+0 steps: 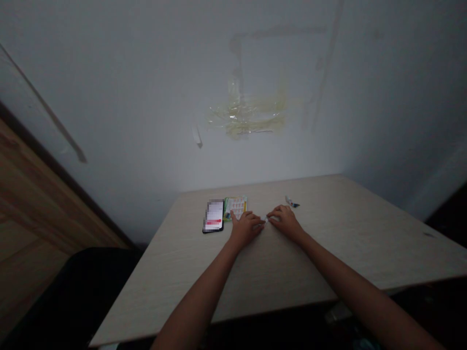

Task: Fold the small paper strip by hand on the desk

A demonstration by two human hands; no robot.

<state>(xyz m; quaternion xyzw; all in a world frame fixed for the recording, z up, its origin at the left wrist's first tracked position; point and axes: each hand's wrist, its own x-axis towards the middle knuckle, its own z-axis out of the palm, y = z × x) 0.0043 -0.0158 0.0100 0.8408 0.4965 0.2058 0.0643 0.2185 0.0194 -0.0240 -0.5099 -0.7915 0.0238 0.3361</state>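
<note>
My left hand (245, 227) and my right hand (286, 221) rest low over the table, fingertips almost meeting. Between them is a small white piece (266, 221), too small to name, with the fingertips of both hands closed on it. My left thumb sticks out toward a green and yellow printed packet or card (239, 206), which the left hand partly covers. Just beyond my right hand lies a small crumpled wrapper (292, 201), white with dark and coloured parts.
A phone (213, 216) with a lit screen lies left of the packet. The pale wooden table (343, 233) meets a grey wall (164, 121) bearing peeling clear tape (251, 116). A dark chair-like shape (95, 287) stands at the table's left side.
</note>
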